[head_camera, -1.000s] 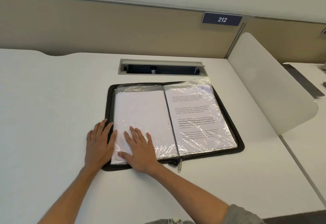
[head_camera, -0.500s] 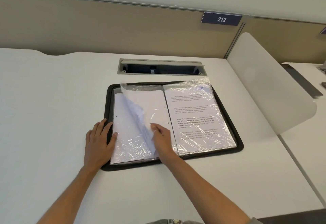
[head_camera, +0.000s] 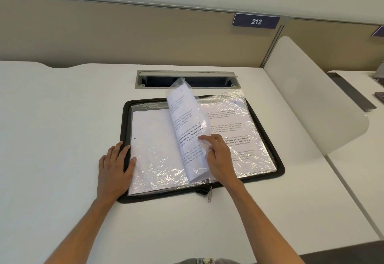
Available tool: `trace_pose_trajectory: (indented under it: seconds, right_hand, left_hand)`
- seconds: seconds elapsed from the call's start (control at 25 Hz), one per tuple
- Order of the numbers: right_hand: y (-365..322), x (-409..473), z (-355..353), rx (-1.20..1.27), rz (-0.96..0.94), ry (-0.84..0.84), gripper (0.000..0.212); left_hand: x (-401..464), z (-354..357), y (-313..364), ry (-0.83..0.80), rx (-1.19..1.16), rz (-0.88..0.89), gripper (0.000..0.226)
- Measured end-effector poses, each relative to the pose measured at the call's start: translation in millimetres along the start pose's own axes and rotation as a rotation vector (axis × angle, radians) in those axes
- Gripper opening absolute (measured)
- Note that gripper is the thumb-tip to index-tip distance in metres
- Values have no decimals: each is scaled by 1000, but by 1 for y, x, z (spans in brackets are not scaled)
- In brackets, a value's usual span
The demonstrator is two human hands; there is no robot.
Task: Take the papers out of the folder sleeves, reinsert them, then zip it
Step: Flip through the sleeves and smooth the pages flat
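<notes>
The plastic page has swung up since a moment ago and now stands on edge over the middle of the folder. The right hand pinches its edge. The left hand lies flat and relaxed on the folder's left rim. The folder lies unzipped in the middle of the desk. Papers sit inside the pages I can see, so it looks like page turning; zipping is left. The zipper pull hangs at the near edge. There is open desk all around.
</notes>
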State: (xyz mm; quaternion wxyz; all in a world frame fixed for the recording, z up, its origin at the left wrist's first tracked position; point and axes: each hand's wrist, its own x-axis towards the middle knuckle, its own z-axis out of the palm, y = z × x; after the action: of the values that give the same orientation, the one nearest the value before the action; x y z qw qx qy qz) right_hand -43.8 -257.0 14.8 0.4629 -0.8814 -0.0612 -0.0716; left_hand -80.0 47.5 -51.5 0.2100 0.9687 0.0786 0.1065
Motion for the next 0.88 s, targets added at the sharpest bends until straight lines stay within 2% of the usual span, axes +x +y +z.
trace_pose_trajectory:
  seconds: [0.12, 0.24, 0.32, 0.4, 0.44, 0.56, 0.68, 0.76, 0.84, 0.88]
  right_hand:
    - [-2, 1, -15, 136, 138, -76, 42]
    - [-6, 2, -33, 270, 266, -103, 46]
    - [-2, 3, -46, 218, 327, -106, 48]
    - [6, 4, -59, 118, 394, -108, 36]
    - [11, 4, -67, 101, 412, -103, 36]
    - [25, 3, -90, 31, 436, 6, 56]
    - [42, 0, -106, -138, 516, 190, 64]
    - [53, -5, -107, -439, 568, 287, 66]
    - [66, -12, -99, -770, 515, 333, 64]
    - [70, -14, -92, -827, 458, 332, 61]
  left_hand:
    - [0, 0, 0, 1, 4, 0, 63]
    - [0, 0, -1, 1, 11, 4, 62]
    - [0, 1, -1, -1, 9, 3, 62]
    - [0, 0, 0, -2, 3, -3, 63]
    - [0, 0, 0, -3, 3, -4, 63]
    - [0, 0, 0, 0, 1, -4, 63]
    - [0, 0, 1, 1, 4, -3, 63]
    - [0, 0, 0, 1, 6, -6, 63]
    - [0, 0, 1, 1, 8, -1, 63]
    - [0, 0, 1, 3, 7, -2, 63]
